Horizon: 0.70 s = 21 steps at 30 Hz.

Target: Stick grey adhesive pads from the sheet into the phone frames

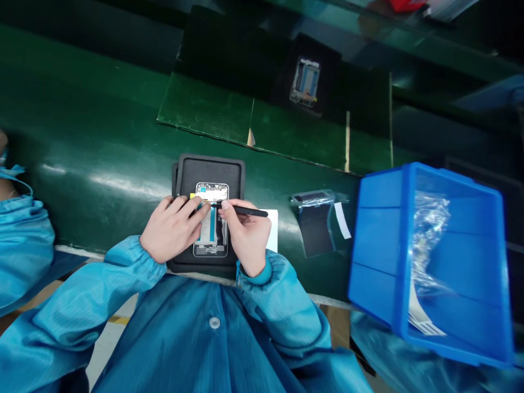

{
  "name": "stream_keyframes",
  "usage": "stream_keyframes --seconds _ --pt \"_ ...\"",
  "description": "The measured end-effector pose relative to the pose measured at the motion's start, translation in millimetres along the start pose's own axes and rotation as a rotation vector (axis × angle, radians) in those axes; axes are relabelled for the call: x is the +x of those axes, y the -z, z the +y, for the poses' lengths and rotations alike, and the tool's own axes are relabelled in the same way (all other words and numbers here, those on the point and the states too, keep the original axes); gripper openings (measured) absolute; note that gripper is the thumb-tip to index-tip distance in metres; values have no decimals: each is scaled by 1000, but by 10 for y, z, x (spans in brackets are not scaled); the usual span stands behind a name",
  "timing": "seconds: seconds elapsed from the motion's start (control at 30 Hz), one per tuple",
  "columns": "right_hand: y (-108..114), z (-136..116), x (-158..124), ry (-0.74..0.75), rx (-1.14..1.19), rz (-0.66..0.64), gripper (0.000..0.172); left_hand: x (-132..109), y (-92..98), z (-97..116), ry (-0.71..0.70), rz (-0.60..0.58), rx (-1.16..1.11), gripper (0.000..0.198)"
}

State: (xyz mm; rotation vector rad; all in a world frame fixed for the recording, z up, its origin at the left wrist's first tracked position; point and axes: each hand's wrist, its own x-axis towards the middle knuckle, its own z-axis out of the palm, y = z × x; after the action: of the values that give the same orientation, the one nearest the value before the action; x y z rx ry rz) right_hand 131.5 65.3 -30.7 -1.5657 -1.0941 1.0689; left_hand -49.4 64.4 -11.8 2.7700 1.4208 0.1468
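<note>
An opened smartphone frame [207, 236] lies on a black tray [190, 170], its bright board at the top and blue strips running down its middle. My left hand [172, 226] rests over the phone's left side, fingers stretched out and spread, fingertips at the lower edge of the board. Pinched in my right hand [249, 234] is a slim black pen-like tool [256, 212]. Its tip points left into the phone, near my left fingertips; the exact contact is hidden by the fingers. A yellow tab [192, 195] shows at the phone's upper left.
White paper [273, 229] lies beside my right wrist. Further right are a dark sheet with clear film [317, 229] and a blue bin [379, 245] holding clear plastic. Another opened phone [305, 82] sits on a raised green shelf [216, 114]. A person's blue sleeve [24, 240] is at left.
</note>
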Motion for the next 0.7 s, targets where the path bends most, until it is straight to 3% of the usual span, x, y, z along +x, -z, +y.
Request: stream_keyframes --seconds 0.2,0.33,0.7 --pt "2 6 9 7 38 -12 19 -3 31 -79 -16 -32 -63 39" --pt "5 3 8 -8 55 -14 20 -39 25 -29 5 12 -80 34" --pt "6 -12 41 -4 96 -29 20 -76 62 6 31 -44 -75 40"
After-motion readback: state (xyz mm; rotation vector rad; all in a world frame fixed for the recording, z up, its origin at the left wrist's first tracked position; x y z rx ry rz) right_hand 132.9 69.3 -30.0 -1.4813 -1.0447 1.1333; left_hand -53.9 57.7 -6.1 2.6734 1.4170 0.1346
